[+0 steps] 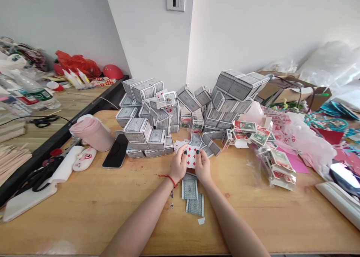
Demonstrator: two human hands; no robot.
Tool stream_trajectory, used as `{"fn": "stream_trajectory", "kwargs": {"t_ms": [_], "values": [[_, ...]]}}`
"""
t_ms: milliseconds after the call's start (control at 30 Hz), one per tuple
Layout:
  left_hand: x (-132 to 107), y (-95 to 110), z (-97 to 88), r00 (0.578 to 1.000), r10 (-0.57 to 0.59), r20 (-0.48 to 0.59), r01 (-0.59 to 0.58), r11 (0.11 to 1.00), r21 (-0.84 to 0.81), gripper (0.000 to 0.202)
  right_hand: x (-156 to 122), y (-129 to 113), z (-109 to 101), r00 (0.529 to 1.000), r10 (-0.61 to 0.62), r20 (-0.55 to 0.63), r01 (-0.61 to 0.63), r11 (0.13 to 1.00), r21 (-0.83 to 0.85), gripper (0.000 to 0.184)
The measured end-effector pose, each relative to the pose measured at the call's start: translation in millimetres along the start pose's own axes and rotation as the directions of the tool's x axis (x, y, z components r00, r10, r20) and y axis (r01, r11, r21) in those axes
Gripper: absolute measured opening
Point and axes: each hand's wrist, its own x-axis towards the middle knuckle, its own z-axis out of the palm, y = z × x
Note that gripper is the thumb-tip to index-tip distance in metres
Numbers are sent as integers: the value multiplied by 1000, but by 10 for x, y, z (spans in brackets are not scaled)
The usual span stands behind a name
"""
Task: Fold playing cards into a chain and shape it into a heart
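My left hand (178, 165) and my right hand (203, 166) together grip a small stack of playing cards (191, 156), face up with red diamonds showing, just above the wooden table (98, 200). Fingers of both hands curl round the stack's sides. A red string bracelet (169, 178) circles my left wrist. Below my hands lie two face-down card stacks with grey patterned backs (192, 197). Just beyond my hands a few loose cards (180, 144) lie by a big heap of grey patterned card boxes (157, 114).
A black phone (116, 156), a pink cup on its side (92, 133) and scissors (39, 176) sit at left. Red-and-green card packs (277, 163) and plastic bags (298, 137) crowd the right. Water bottles (30, 90) stand on the far-left bench.
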Motion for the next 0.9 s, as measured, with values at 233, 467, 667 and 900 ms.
{"fn": "stream_trajectory", "kwargs": {"t_ms": [233, 467, 667, 900], "values": [[51, -20, 11, 981, -184, 56, 192, 950, -247, 22, 124, 11, -94, 979, 117, 164, -144, 977, 159, 23], [78, -29, 8, 975, -205, 88, 222, 928, -299, 13, 117, 16, -103, 960, 167, 224, -230, 929, 290, 28], [80, 5, -7, 972, -224, 76, 236, 932, -274, 8, 87, 42, -81, 953, 199, 226, -263, 917, 299, 23], [72, 59, -2, 970, -225, 87, 241, 923, -300, 7, 89, 29, -91, 950, 225, 214, -285, 908, 306, 19]]}}
